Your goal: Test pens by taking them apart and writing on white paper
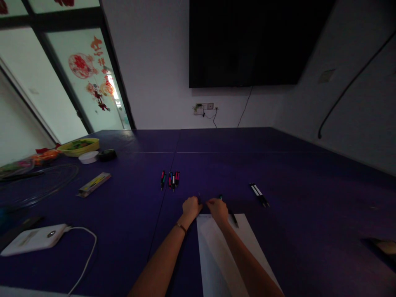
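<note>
My left hand [191,207] is closed, and a thin dark pen part [199,199] sticks up from its fingertips. Beside it, my right hand [218,209] is pinched shut, with a small teal-ended pen part [220,197] showing above the fingers; most of it is hidden. Both hands are close together at the top edge of a white sheet of paper [212,264]. A black pen [233,218] lies at the paper's upper right, partly behind my right wrist. Beyond my left hand lie several coloured pens [173,180] in a row.
Two white-and-black pens [259,194] lie to the right on the purple table [297,243]. At left are a long box [94,184], a white power bank [35,239] with a cable, a yellow basket [93,145] and a black tape roll [107,155]. A dark object [382,249] sits far right.
</note>
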Motion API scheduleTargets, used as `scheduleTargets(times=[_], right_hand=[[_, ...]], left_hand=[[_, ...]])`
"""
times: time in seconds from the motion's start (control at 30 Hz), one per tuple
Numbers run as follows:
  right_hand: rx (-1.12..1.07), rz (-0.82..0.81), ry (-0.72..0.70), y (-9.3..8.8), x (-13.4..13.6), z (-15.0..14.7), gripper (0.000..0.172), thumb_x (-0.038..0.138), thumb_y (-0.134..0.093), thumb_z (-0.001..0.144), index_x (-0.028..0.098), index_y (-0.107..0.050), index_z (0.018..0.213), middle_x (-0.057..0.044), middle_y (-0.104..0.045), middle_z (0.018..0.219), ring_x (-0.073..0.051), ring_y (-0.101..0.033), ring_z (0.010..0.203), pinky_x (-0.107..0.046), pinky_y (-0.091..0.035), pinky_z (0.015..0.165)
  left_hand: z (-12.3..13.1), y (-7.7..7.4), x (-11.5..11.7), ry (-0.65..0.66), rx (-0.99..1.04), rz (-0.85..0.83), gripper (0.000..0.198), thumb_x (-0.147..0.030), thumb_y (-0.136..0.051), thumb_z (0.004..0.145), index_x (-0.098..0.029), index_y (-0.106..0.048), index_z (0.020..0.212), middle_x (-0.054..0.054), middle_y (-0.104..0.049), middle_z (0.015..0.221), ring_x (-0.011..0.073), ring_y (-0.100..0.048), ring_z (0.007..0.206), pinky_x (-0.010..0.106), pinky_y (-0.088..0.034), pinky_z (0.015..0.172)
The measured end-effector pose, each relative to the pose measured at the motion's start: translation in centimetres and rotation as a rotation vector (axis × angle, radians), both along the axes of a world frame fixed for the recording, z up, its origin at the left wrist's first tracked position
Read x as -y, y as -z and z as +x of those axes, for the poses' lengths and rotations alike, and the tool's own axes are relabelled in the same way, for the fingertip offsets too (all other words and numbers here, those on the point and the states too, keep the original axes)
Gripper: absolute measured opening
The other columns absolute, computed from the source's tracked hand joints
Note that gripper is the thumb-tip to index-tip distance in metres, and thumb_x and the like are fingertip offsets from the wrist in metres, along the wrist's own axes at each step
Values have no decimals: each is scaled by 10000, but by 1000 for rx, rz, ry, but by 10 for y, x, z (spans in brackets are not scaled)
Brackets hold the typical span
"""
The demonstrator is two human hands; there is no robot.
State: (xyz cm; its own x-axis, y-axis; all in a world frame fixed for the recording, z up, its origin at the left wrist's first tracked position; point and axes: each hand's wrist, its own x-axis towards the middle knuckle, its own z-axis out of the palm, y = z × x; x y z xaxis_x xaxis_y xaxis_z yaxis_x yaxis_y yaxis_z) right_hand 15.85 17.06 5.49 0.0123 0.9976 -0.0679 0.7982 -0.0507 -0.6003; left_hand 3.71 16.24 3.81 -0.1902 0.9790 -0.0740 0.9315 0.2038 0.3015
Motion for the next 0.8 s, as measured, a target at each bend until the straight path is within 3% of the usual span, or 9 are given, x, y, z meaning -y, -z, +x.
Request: scheduleTargets(times=[0.37, 0.6, 0.8], right_hand=[[148, 8, 2, 7, -7, -8, 154, 297, -559, 718, 221, -682, 772, -65, -686, 774, -186, -627, 768, -233, -401, 602], [224, 52, 50, 1, -18, 24, 235, 270, -513, 750, 165, -641, 916, -134, -641, 930, -231, -594, 873, -280, -400, 675], [207, 48, 16, 6, -21, 38, 280, 164, -483, 733, 197, -624, 972, -88, -655, 901, -187, -601, 852, -233, -396, 664]], left_hand=[[-20, -5, 3, -58, -22, 6, 264, -308, -428, 791, -176, -609, 929, 116, -632, 949, 205, -586, 895, 289, -424, 742], [-18, -4, 13, -27, 0, 16, 251, -322, -439, 785, -173, -620, 875, 109, -641, 918, 213, -595, 865, 291, -425, 715], [-16, -2, 21, 10, 45, 19, 211, -327, -476, 765, -188, -626, 820, 88, -649, 882, 203, -597, 842, 277, -415, 688]])
